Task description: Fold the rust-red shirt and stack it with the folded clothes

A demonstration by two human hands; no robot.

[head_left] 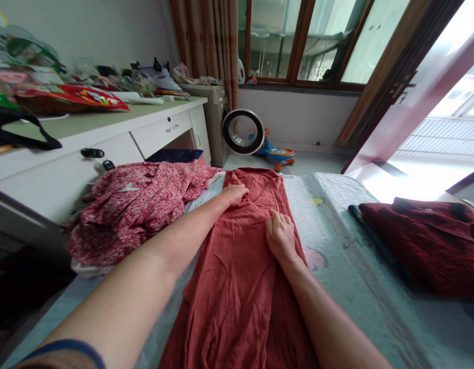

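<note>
A long rust-red garment (240, 261) lies lengthwise on the bed, wrinkled along its near half; whether it is a dress or trousers I cannot tell. My left hand (236, 195) is closed on its cloth near the far left edge, with the fingertips partly hidden. Lower down, toward the right edge, my right hand (281, 233) rests on the same garment, its fingers curled into the fabric. Both forearms reach in from the bottom of the head view, one on each side of the cloth.
A pale blue patterned bedsheet (337, 241) lies under everything. Red-and-white printed cloth (144, 205) is heaped at left, and folded dark red clothes (425, 241) sit at right. Beyond are a cluttered desk (163, 110), a washing machine with its round door (243, 131) swung out, and a ride-on toy (277, 152).
</note>
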